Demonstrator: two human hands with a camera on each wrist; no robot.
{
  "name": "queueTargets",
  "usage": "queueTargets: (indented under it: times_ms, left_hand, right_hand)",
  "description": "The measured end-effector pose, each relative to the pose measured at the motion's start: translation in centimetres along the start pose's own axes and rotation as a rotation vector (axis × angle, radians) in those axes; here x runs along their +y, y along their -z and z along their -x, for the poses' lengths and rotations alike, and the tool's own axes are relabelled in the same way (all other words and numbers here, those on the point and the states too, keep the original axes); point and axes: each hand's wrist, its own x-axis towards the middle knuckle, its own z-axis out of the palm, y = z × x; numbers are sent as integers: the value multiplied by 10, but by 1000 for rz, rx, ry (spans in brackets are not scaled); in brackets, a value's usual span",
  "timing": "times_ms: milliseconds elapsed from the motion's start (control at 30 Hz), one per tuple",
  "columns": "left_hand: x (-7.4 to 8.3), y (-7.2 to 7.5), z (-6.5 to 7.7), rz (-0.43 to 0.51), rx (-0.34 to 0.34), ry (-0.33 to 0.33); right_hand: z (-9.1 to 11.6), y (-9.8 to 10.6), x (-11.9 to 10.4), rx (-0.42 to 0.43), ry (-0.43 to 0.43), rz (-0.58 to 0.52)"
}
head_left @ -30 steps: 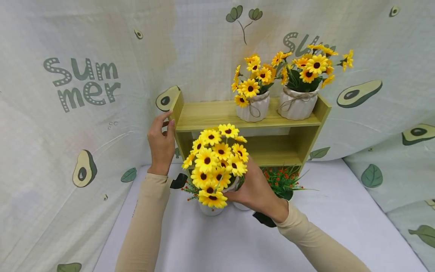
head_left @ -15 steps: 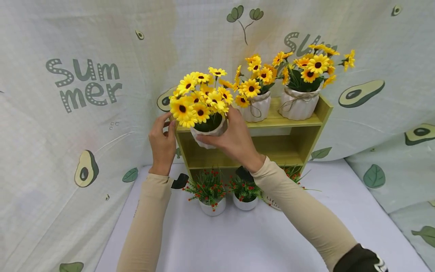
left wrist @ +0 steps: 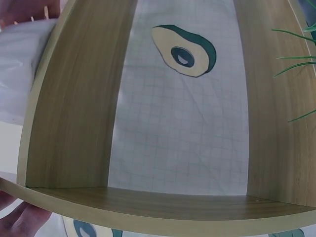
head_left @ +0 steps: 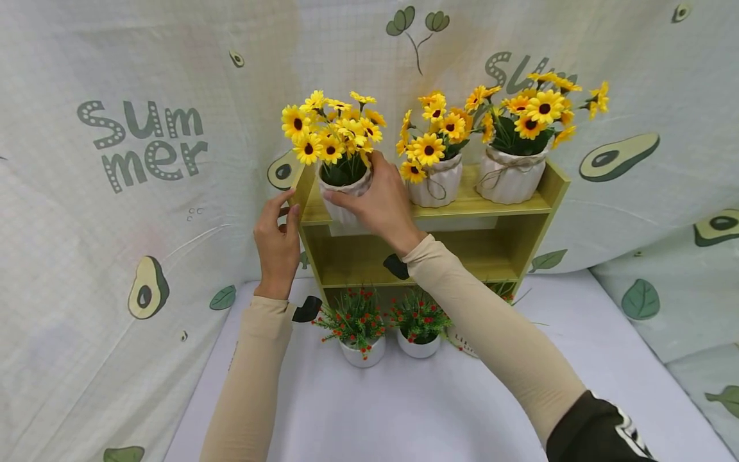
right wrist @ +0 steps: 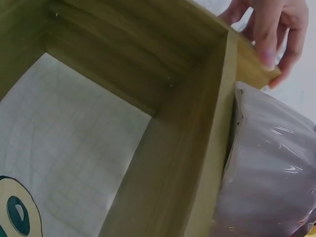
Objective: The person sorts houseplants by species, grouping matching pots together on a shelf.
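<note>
In my right hand (head_left: 387,202) is a white ribbed flowerpot (head_left: 340,204) of yellow daisy-like flowers (head_left: 331,131), gripped round its side with thumb and fingers. The pot stands upright at the left end of the top of the wooden shelf (head_left: 427,256), its base overlapping the front edge; whether it bears fully on the board I cannot tell. My left hand (head_left: 278,247) holds the shelf's upper left side panel by its edge; the right wrist view shows those fingers (right wrist: 269,37) at the panel's corner.
Two flowerpots, one middle (head_left: 441,186) and one right (head_left: 512,176), stand on the shelf top with orange-yellow flowers. On the white table (head_left: 369,417) before the shelf are white pots, left (head_left: 362,353) and middle (head_left: 418,346), with red-flowered greenery. Another plant is partly hidden behind my right arm.
My right hand has carried the flowerpot from low in front of the shelf up and back to the top's left end. The left hand has stayed at the side panel.
</note>
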Motion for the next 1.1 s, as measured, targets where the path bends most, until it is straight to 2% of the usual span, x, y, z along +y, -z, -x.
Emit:
queueTargets:
  times_ms: [300, 500, 633, 767, 867, 933, 1100]
  left_hand:
    - [2, -1, 0, 20, 17, -8]
    - [1, -1, 0, 17, 16, -11]
    - [1, -1, 1, 20, 19, -7]
    - [1, -1, 2, 15, 14, -8]
    - [0, -2, 2, 13, 16, -5]
    - [0, -2, 2, 15, 18, 3]
    - [0, -1, 2, 22, 13, 7]
  right_hand:
    - [-17, -6, 4, -68, -143, 39]
    - [-24, -10, 7, -81, -163, 113]
    - [-16, -13, 9, -47, -90, 210]
    - [6, -12, 12, 52, 87, 321]
    - [29, -8, 15, 124, 235, 365]
    - [46, -4, 18, 146, 302, 374]
    - [94, 7, 30, 128, 358, 335]
